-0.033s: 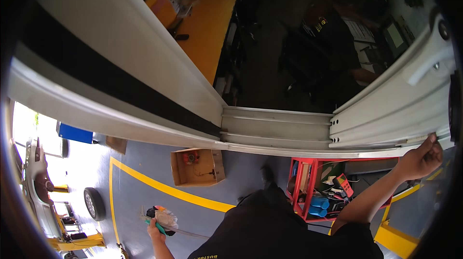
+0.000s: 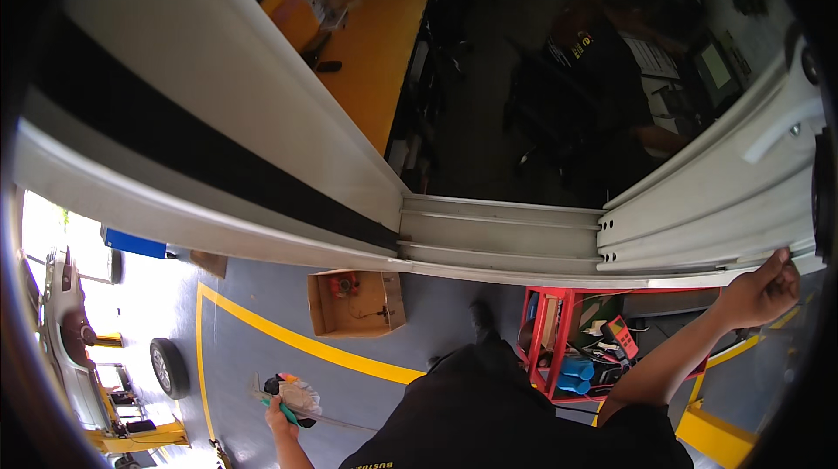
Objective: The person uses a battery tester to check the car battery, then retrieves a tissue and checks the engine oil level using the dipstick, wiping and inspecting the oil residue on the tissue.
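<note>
At lower left, my left hand [image 2: 279, 418] is closed around a mixed bundle. It includes a crumpled clear plastic bag [image 2: 301, 397], a teal piece [image 2: 288, 414] and a long thin grey metal tool [image 2: 345, 424] with pointed jaws, resembling a caliper. Some black and orange material shows among them. On the far right, my right hand [image 2: 761, 294] has its fingers curled, with a fingertip against or very near the lower edge of the white window frame [image 2: 698, 233]. Whatever those fingers hold, if anything, is hidden.
Beyond the window sill [image 2: 497, 229], a person in a dark shirt [image 2: 602, 58] sits near an orange-brown desk [image 2: 384, 58]. Below are a cardboard box [image 2: 384, 294] with a red part inside, a red tool cart [image 2: 539, 364], a tyre [image 2: 170, 368] and a yellow lift arm [image 2: 144, 438].
The view has shifted very slightly. Both hands keep nearly the same places and grips.
</note>
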Demonstrator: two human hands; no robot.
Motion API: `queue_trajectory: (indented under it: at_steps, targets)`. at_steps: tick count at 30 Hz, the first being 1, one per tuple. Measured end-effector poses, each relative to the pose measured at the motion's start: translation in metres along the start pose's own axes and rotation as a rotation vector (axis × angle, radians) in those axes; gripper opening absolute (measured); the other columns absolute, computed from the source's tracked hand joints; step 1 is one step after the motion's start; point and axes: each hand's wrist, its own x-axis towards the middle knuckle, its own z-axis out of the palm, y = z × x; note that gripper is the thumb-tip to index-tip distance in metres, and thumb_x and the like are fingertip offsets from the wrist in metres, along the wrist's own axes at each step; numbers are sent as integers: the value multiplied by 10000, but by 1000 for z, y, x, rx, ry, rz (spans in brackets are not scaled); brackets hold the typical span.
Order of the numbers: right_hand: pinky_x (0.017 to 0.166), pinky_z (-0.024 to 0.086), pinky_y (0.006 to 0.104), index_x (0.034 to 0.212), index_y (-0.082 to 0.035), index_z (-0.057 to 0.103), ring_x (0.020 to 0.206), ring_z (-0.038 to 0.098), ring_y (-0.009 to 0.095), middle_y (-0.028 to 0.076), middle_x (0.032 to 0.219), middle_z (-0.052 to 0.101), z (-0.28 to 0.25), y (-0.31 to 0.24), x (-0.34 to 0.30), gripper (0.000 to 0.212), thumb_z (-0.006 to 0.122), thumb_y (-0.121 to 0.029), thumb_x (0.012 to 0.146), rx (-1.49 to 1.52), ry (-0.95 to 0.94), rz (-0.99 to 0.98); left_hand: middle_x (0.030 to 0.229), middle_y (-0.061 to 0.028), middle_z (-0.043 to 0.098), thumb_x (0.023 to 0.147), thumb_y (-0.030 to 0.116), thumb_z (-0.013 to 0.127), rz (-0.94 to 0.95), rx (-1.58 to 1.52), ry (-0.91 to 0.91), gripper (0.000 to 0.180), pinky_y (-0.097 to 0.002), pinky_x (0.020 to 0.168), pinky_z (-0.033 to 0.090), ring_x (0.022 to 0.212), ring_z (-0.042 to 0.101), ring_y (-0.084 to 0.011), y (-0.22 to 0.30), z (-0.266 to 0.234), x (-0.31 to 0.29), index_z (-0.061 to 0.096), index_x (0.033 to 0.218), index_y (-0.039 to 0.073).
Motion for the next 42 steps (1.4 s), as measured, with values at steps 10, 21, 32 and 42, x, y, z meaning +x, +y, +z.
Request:
queue_trajectory:
  at_steps: [10,21,32,42]
  targets:
    - [732,529,253,1024,26,520,778,652,148,114,925,674,20,12,-17,229,702,-107,979,8,179,-117,1129,-101,663,986,422,522,-55,-152,137,444,-467,887,566,1039,663,-277,-17,4,-3,631,1231,69]
    - [722,522,250,1035,22,511,770,639,136,103,914,659,27,23,-28,241,701,-118,982,26,216,-134,945,-29,673,1033,497,469,-54,-85,55,420,-396,717,535,833,646,-213,1,7,7,661,1145,140]
    - [712,515,247,1045,18,503,762,627,123,93,903,643,26,28,-29,254,701,-129,985,39,216,-140,984,-84,698,1040,458,514,-27,-53,-162,424,-402,783,585,868,698,-242,49,89,-51,642,1207,90]
    - [718,497,224,1005,3,513,771,598,105,65,903,629,24,-6,-14,212,687,-118,996,59,134,-71,624,20,481,919,593,686,121,-65,-83,476,-270,451,448,514,519,-122,86,128,-27,569,853,137]
